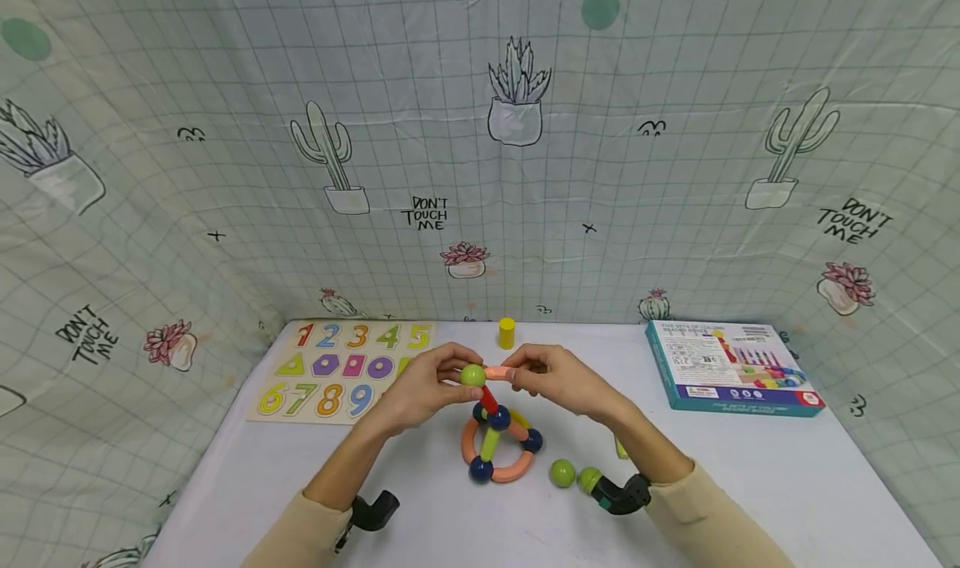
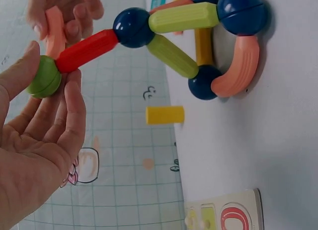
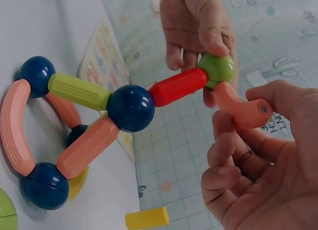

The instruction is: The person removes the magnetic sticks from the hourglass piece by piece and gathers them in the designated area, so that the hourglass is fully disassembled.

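My left hand (image 1: 429, 391) pinches a green ball (image 1: 472, 375) between thumb and fingers. With thumb and fingers my right hand (image 1: 561, 378) holds a curved orange magnetic rod (image 3: 243, 110), one end against the green ball. From that ball a red rod (image 3: 179, 88) slants down to a dark blue ball (image 3: 131, 108). This is the top of a standing frame: straight green rods (image 2: 183, 17) and an orange rod (image 3: 88, 147) lead down to more blue balls (image 1: 481, 469), joined by curved rods (image 1: 513, 468) on the table.
Two green balls (image 1: 562, 473) lie near the right forearm, partly beside its wrist camera. A yellow cylinder (image 1: 507, 333) stands at the back. The number puzzle board (image 1: 281, 406) is at back left, a toy box (image 1: 735, 368) at back right. Patterned cloth (image 1: 465, 160) hangs behind.
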Demonstrator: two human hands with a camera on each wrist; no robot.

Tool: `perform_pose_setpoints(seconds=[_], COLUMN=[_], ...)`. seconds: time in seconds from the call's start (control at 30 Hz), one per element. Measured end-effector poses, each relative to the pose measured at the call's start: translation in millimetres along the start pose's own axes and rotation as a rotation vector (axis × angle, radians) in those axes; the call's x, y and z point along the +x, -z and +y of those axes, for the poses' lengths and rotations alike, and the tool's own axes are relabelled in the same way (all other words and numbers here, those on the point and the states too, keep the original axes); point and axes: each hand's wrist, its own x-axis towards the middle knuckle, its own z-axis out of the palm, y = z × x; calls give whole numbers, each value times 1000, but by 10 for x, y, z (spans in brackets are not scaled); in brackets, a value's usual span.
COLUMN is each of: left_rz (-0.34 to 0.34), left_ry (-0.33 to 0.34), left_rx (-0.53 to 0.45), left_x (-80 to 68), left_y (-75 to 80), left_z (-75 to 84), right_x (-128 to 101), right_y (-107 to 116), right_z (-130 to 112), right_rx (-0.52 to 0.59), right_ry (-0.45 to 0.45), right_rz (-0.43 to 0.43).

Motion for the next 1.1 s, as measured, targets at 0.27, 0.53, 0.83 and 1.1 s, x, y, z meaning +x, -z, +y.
perform_pose_setpoints(seconds=[0.27,0.53,0.83,1.1], left_rz=[3,15,16,9], left_ry=[-40,-63,-72,-48], left_rx=[23,45,53,40], left_x=[1,8,-7,-27], left_y=[-22,-50,-34,-15], left_z=[-8,-2,-2,-16], right_x=[-19,13,34,41], right_y=[-42,-98,-136,-75], right_z=[-6,-15,-36,34], right_rx=[28,-114,-216,-269], right_ry=[-34,33,69,32], right_rz=[-28,11,71,193])
